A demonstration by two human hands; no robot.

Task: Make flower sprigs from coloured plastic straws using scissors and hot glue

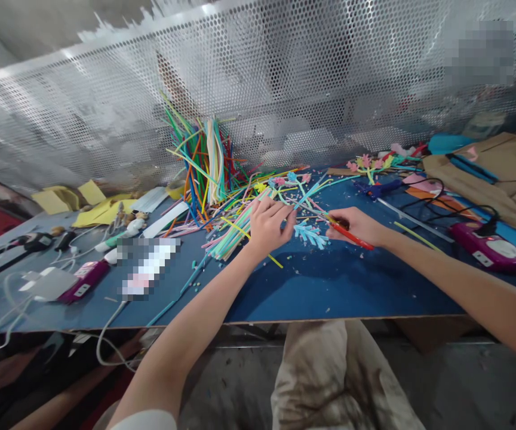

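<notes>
Head view: left hand (269,224) curls its fingers together over loose straws (235,230), grip unclear. Right hand (359,226) is clamped on a red tool (351,235). Between the fingertips lies a blue fringed straw piece (312,235), probably light and bendy, best pinched mid-stem.

The blue table (312,292) lies bare along the middle of its near edge, open to a hand. Toward the far edge a heap of coloured straws (222,203) blocks the way, backed by a perforated metal screen (285,89). Black cables (473,207) and a purple device (491,251) crowd the right edge, and white cords (110,325) clutter the near left corner.
</notes>
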